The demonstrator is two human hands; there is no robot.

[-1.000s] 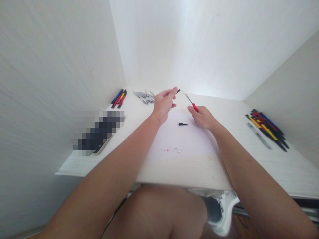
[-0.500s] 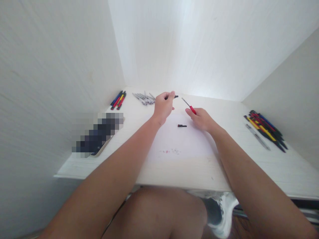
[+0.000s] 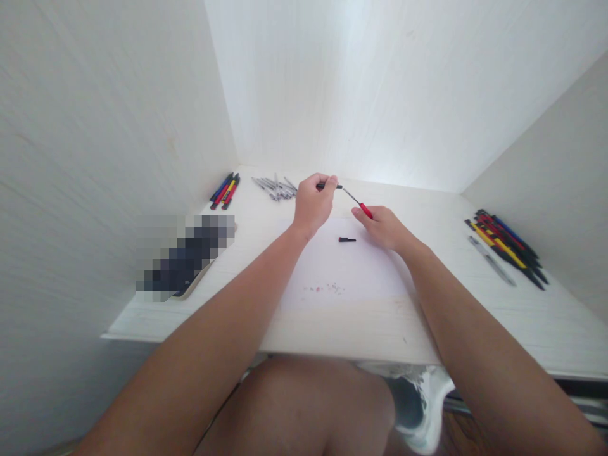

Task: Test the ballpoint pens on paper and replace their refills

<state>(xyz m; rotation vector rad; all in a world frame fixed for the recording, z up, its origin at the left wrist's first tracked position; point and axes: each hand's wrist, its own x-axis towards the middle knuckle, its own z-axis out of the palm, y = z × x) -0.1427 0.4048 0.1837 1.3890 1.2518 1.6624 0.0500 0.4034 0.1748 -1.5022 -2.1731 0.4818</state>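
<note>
Pinched in my left hand (image 3: 313,206) is a small black pen piece (image 3: 339,187), its end sticking out to the right past my fingertips. My right hand (image 3: 384,229) grips a red pen barrel (image 3: 365,209), from which a thin refill (image 3: 350,195) points up and left. The refill's tip is right by the black piece; whether they touch I cannot tell. Below both hands, a black clip piece (image 3: 347,240) with a reddish end lies on a white sheet of paper (image 3: 351,269) marked with small scribbles.
Several thin refills (image 3: 278,188) lie in a pile behind my left hand. Coloured pen barrels (image 3: 225,191) sit at the back left, above a blurred-out phone (image 3: 194,282). Several pens (image 3: 506,247) are heaped at the right, with a clear pen (image 3: 491,261) beside them.
The black piece and the refill's tip have come closer together. My left hand has shifted slightly right, and the red barrel slightly left. The black clip piece stays put.
</note>
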